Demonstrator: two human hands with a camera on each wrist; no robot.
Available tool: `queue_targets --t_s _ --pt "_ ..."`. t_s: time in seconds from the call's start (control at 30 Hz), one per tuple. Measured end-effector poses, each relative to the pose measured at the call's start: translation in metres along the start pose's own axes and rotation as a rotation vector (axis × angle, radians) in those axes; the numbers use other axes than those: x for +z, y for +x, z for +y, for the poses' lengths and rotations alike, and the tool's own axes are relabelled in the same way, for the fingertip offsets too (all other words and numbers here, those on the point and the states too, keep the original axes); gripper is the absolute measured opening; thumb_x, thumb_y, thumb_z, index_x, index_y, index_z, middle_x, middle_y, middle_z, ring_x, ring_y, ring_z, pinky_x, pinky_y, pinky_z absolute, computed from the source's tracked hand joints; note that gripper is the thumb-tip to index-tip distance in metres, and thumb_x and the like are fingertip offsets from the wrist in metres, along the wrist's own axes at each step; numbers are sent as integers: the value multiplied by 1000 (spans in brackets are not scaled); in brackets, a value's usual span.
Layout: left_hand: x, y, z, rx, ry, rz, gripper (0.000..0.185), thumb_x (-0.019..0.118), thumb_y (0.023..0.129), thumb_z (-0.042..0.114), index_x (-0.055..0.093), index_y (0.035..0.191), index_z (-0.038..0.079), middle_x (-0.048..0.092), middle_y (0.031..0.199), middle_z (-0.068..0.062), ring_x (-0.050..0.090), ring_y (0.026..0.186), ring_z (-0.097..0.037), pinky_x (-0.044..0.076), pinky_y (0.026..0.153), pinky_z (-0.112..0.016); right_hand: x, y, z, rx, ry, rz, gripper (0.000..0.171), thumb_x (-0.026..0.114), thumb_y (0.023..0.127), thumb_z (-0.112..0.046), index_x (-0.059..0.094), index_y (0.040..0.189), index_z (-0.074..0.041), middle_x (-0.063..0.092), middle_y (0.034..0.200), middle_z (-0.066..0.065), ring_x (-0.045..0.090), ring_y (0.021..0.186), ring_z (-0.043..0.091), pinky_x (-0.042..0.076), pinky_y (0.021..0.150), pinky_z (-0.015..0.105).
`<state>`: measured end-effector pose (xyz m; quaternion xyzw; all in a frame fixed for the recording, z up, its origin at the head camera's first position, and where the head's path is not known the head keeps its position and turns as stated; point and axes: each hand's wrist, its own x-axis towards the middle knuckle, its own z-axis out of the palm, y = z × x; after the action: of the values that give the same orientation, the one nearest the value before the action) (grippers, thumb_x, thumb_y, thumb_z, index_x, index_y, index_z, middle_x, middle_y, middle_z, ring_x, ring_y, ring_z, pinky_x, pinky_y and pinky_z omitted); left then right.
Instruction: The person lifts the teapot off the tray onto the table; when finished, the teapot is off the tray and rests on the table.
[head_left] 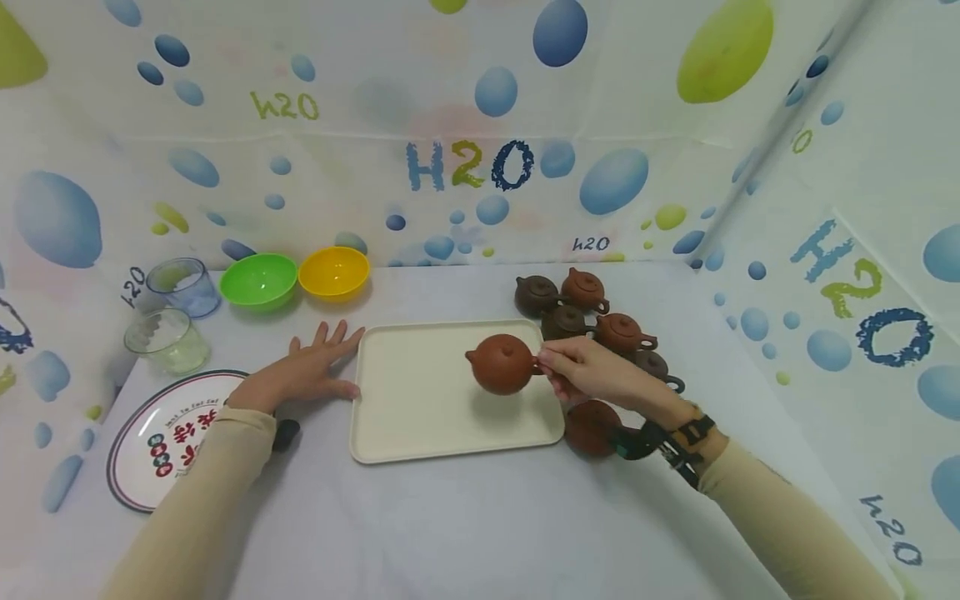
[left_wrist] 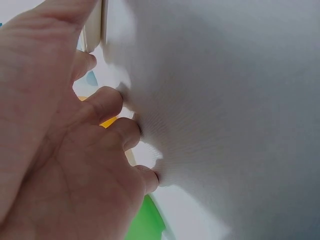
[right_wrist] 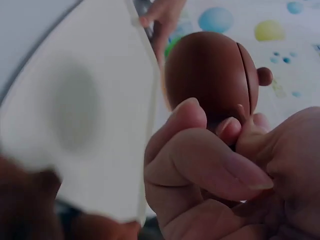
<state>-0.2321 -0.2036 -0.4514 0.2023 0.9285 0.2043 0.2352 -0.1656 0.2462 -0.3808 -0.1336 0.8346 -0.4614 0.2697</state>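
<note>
Above the cream rectangular tray [head_left: 420,417], my right hand [head_left: 592,372] grips a reddish-brown clay teapot [head_left: 502,365] by its handle. The teapot's spout points left, and its shadow falls on the tray below. In the right wrist view the round body of the teapot [right_wrist: 205,70] and its lid knob show beyond my curled fingers [right_wrist: 215,160]. My left hand [head_left: 307,367] lies spread at the tray's left edge, thumb and fingertips right at the rim. The left wrist view shows those fingertips [left_wrist: 131,132] on the white tablecloth.
Several brown and reddish teapots [head_left: 618,332] cluster right of the tray, with another reddish teapot [head_left: 592,427] by its near right corner. At left stand a green bowl [head_left: 258,282], a yellow bowl [head_left: 334,273], a blue glass [head_left: 191,292], a greenish glass [head_left: 176,346] and an oval plate [head_left: 142,442].
</note>
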Motion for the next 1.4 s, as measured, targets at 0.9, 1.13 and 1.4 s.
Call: queue_targets --t_s 0.9,1.13,1.4 --pt "-1 -10 -9 -4 -23 8 116 81 88 56 17 171 5 -1 174 -38 -12 159 -65 -12 119 -87 -67 -168 145 193 125 202 44 40 118 -32 52 106 9 57 85 -3 59 74 9 54 61 23" --pt "-2 -17 -12 -16 -30 14 116 81 88 56 17 171 6 -2 173 -38 -12 158 -65 -12 119 -87 -62 -157 167 226 144 191 41 41 118 -33 54 107 5 56 87 -5 59 75 7 54 62 22" --pt "4 -21 -17 -32 -50 7 117 81 89 54 16 171 5 -5 173 -38 -15 158 -64 -14 118 -86 -62 -145 165 216 29 191 38 48 116 -30 61 114 6 63 81 2 58 66 14 49 56 27"
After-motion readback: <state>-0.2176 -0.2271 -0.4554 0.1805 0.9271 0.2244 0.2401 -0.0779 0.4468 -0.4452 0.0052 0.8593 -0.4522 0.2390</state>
